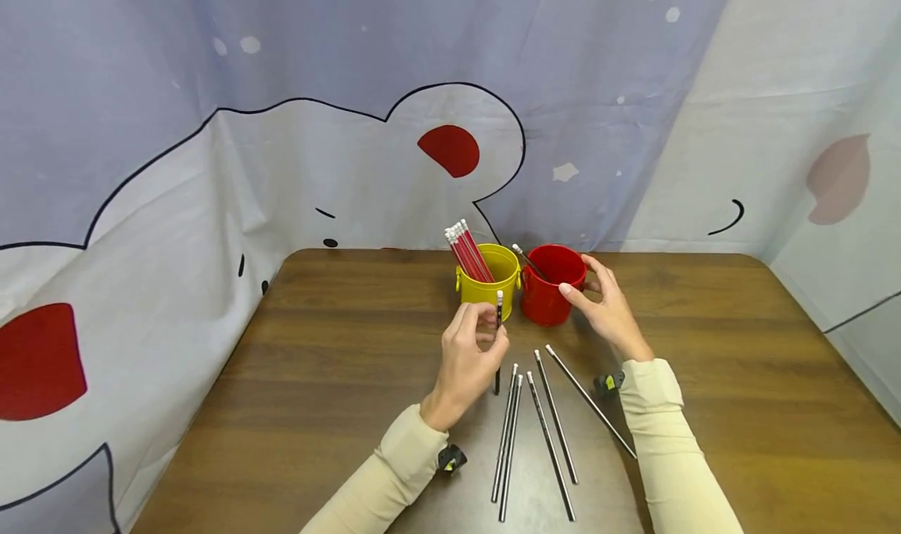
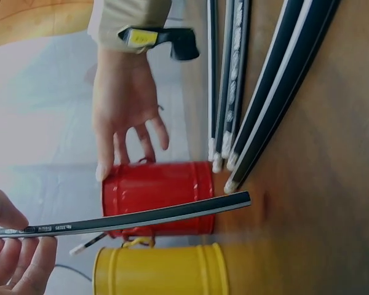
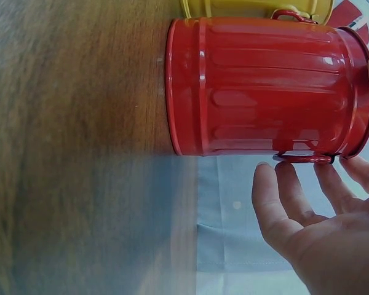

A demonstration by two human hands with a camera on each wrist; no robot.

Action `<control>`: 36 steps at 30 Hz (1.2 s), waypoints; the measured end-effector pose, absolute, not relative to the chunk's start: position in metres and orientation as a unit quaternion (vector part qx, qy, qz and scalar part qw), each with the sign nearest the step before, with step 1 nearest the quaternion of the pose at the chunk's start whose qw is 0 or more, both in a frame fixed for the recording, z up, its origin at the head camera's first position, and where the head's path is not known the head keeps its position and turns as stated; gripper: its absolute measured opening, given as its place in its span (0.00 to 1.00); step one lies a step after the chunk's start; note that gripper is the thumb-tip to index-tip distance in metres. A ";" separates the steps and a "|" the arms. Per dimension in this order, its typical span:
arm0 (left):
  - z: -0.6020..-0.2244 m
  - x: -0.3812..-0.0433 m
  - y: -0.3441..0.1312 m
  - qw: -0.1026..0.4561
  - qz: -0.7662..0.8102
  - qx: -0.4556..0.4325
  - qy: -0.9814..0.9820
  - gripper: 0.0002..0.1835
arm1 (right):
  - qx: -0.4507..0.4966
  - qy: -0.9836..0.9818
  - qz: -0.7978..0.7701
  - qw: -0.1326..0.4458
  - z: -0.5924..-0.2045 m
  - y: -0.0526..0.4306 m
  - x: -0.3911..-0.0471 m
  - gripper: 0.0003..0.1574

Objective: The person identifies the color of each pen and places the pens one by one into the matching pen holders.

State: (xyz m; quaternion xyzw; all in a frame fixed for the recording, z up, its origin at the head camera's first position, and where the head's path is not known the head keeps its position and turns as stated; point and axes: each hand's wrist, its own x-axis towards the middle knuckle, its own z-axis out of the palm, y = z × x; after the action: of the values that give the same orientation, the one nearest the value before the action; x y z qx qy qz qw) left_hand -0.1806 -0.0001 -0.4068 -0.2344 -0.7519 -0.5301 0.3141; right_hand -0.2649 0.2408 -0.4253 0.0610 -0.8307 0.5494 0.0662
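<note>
My left hand [image 1: 468, 358] pinches a black pencil [image 1: 499, 310] between thumb and fingers, close to its white eraser end. The pencil stands upright before the yellow bucket [image 1: 486, 293], which holds several red pencils [image 1: 470, 252] with white erasers. Right of that bucket is a red bucket [image 1: 545, 303], with one black pencil [image 1: 529, 262] leaning inside. At the red bucket's right side is my right hand [image 3: 332, 227], fingers spread and slightly bent. Its thumb touches the front of the rim, and its fingertips are near the side handle [image 3: 304, 158].
Several black pencils [image 1: 552, 432] with white erasers lie on the wooden table [image 1: 338, 378] between my forearms, pointing roughly toward the buckets. Behind the table hangs a printed curtain [image 1: 317, 166]. Both wrists wear small black cameras [image 1: 451, 459].
</note>
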 end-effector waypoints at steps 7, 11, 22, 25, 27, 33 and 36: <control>-0.400 -0.187 -0.008 0.321 -0.521 -0.223 -0.759 0.12 | 0.067 -0.833 0.545 0.071 -0.423 0.239 -0.262 0.43; -0.396 -0.190 -0.005 0.314 -0.522 -0.234 -0.758 0.12 | 0.058 -0.829 0.552 0.069 -0.428 0.240 -0.264 0.43; -0.368 -0.204 0.011 0.319 -0.508 -0.269 -0.754 0.11 | 0.061 -0.828 0.553 0.068 -0.426 0.240 -0.263 0.43; -0.358 -0.209 0.016 0.325 -0.504 -0.283 -0.748 0.11 | 0.063 -0.828 0.553 0.065 -0.426 0.241 -0.262 0.44; -0.350 -0.213 0.019 0.333 -0.502 -0.288 -0.744 0.10 | 0.061 -0.828 0.553 0.065 -0.425 0.241 -0.262 0.44; -0.325 -0.226 0.024 0.350 -0.491 -0.290 -0.744 0.10 | 0.066 -0.831 0.548 0.073 -0.426 0.240 -0.264 0.44; -0.316 -0.232 0.027 0.349 -0.480 -0.299 -0.747 0.10 | 0.068 -0.832 0.545 0.075 -0.427 0.240 -0.265 0.44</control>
State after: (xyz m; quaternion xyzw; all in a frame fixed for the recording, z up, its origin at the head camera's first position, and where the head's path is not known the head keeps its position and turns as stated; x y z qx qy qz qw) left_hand -0.2315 0.0268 -0.3160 -0.2992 -0.7473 -0.4801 0.3485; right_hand -0.2650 0.2400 -0.4268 0.0680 -0.8320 0.5455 0.0750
